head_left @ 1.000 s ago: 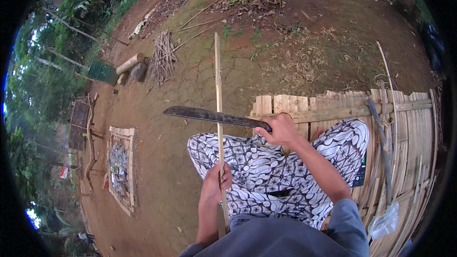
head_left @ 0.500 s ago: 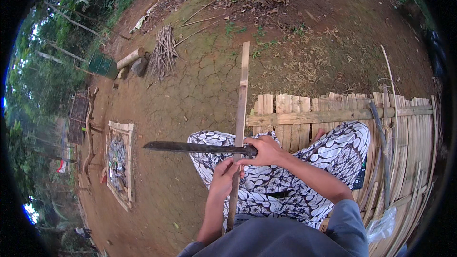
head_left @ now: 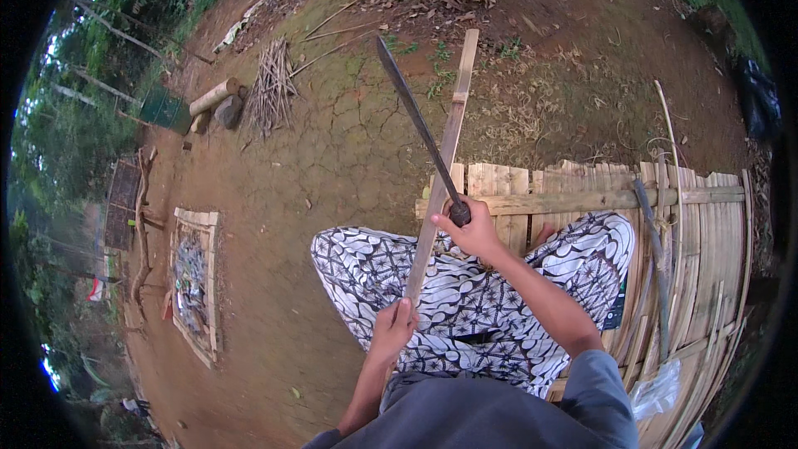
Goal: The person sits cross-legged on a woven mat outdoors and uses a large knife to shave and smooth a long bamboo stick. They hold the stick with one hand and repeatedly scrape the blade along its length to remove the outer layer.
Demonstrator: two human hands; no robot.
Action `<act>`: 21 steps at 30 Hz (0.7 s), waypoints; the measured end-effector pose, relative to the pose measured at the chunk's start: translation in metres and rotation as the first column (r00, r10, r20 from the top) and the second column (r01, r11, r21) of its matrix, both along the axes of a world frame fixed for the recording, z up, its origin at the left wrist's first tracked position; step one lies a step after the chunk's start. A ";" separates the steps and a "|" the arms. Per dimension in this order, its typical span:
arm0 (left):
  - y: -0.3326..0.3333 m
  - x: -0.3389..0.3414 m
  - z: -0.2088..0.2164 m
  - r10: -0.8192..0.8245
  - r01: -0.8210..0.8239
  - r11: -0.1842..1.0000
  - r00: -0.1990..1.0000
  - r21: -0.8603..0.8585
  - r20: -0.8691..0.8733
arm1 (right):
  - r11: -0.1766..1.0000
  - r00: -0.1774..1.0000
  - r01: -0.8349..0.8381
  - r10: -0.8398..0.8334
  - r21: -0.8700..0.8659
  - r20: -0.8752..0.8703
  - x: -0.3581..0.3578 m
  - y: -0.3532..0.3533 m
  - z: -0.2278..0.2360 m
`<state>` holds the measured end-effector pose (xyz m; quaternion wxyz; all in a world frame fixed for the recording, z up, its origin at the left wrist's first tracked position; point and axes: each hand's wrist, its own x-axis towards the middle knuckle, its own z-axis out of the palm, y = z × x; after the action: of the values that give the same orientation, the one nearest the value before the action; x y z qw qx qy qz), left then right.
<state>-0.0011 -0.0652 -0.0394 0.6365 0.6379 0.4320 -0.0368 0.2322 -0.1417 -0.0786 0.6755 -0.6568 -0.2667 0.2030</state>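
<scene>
My left hand (head_left: 394,328) is closed round the near end of a long flat bamboo strip (head_left: 445,168), which slants away from my lap toward the far ground. In my right hand (head_left: 472,229) is the dark handle of a machete (head_left: 416,115). Its long dark blade points forward and to the left, crossing over the strip near the handle. The thumb side of my right hand is close beside the strip; whether it touches the strip I cannot tell. Patterned black-and-white cloth (head_left: 474,299) covers my crossed legs below both hands.
I sit on a bamboo slat platform (head_left: 706,241), with a grey stick (head_left: 655,258) and a clear plastic bag (head_left: 657,391) at the right. On the earth to the left are a wood-framed bed of litter (head_left: 193,283), a stick pile (head_left: 270,87) and a green drum (head_left: 165,110).
The machete has swung from lying crosswise to pointing forward along the strip. My left hand has moved down to the strip's near end, and the strip's far end has shifted forward and right.
</scene>
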 end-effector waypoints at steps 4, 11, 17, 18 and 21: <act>0.006 0.014 0.008 0.005 -0.027 0.973 0.995 0.228 0.100 | 0.983 0.969 -0.038 0.080 -0.180 0.232 0.005 -0.005 0.002; 0.023 0.027 0.037 0.057 -0.080 0.968 0.993 0.236 0.102 | 0.962 0.663 -0.142 0.269 -0.235 0.699 -0.027 -0.003 0.013; 0.033 -0.005 0.064 0.169 -0.169 0.950 0.985 0.262 0.021 | 0.910 0.918 -0.008 0.170 -0.415 0.357 0.020 -0.002 -0.002; 0.029 -0.007 0.064 0.135 -0.140 0.939 0.990 0.315 0.038 | 0.892 0.953 0.016 0.123 -0.452 0.278 0.027 -0.001 0.003; 0.025 -0.002 0.067 0.140 -0.149 0.965 0.989 0.218 0.054 | 0.965 0.878 -0.089 0.193 -0.246 0.438 -0.005 -0.004 0.006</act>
<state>-0.0026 -0.0403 0.0279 0.5707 0.6721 0.4665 0.0703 0.2275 -0.1461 -0.0724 0.5006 -0.7349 -0.4416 0.1195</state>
